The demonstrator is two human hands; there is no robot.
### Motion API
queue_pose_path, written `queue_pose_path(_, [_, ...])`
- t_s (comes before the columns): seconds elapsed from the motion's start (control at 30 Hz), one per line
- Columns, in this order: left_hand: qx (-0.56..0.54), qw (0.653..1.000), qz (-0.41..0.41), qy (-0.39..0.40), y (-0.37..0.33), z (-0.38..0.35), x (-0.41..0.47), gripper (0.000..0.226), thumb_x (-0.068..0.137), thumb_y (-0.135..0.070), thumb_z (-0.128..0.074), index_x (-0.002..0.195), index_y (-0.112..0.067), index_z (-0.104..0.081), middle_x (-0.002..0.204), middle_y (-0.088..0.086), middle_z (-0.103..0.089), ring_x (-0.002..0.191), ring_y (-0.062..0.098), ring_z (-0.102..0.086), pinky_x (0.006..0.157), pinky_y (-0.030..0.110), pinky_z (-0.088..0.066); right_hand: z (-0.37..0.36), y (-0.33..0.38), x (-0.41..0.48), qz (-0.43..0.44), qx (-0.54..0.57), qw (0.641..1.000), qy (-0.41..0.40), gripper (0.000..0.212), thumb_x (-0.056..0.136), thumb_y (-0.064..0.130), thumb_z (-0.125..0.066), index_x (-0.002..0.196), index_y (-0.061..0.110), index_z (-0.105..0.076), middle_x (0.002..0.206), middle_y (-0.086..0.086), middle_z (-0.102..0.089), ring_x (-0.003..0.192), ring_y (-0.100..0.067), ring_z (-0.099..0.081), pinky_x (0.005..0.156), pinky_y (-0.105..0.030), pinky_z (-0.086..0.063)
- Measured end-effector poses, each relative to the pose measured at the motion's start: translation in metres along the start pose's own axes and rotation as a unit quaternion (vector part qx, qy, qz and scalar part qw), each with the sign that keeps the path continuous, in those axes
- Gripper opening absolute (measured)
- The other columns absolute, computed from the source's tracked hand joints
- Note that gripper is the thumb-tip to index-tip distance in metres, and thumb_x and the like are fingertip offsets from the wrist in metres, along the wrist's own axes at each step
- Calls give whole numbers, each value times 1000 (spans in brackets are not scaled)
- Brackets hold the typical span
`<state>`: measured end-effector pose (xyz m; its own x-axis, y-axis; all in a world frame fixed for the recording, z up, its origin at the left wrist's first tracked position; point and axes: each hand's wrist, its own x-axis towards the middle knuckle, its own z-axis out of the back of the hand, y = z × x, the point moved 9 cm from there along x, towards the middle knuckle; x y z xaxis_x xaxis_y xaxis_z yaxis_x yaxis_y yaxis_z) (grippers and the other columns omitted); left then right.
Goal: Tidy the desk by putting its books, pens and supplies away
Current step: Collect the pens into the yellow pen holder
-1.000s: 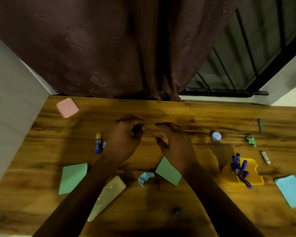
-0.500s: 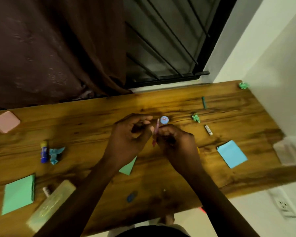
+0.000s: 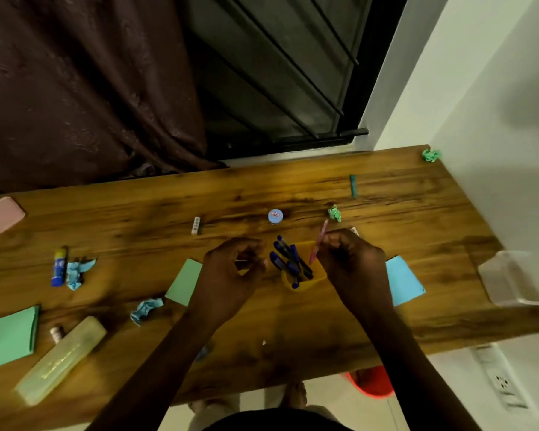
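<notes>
The right hand, just right of centre frame, has its grip clamped on a pink pen, pinched near the lower end. The pen's long axis runs steeply. Its top leans to the upper right and its lower tip points down-left, over the mouth of the yellow cup that sits directly left of the hand. The drop looks like a short slide along that axis, and the right hand is plainly the nearer one.

The left hand hangs on the cup's other side, fingers curled (whether its grip pinches something small I cannot tell).

The cup is glossy moulded plastic, already bristling with slim blue pens fanned toward the upper left, so the free gap lies on its right side. The desk is varnished wood with dark grain. At lower left lie a translucent pencil case and a crumpled blue paper.
</notes>
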<state>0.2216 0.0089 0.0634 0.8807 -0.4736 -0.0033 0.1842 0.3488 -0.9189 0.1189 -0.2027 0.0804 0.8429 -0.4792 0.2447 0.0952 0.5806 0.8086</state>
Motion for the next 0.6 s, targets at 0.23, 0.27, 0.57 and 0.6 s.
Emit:
queue_pose_path(0.23, [19,999,42,-22,14,-13,-19,27,87,-16,-77,113,-24,-72,105,-14,-74,97,-2,-69,80,9,-52,-44,-23,1,-23,-136,975,173,12,96,22,-67,107,19,-68,103,3,-76,91,-16,-70,60,-21,-47])
queue_pose_path(0.27, [18,999,42,-24,14,-14,-21,28,87,-15,-78,113,-24,-72,106,-14,-73,97,-1,-69,80,9,-52,-46,-24,2,-24,-142,973,181,13,96,21,-67,109,19,-67,104,1,-76,91,-16,-70,60,-20,-46])
queue_pose_path(0.57, [19,997,62,-38,19,-17,-29,33,85,-15,-79,113,-30,-71,107,-15,-73,98,-2,-68,81,9,-52,-43,-29,6,-23,-113,975,190,16,90,16,-71,106,19,-70,104,1,-76,93,-15,-71,70,-28,-55])
queue_pose_path(0.6, [21,997,65,-40,21,-17,-29,34,85,-16,-80,113,-32,-70,109,-16,-72,99,-2,-68,82,10,-53,-39,-30,6,-18,-110,977,181,15,90,15,-71,104,20,-70,103,2,-76,92,-14,-71,72,-29,-56])
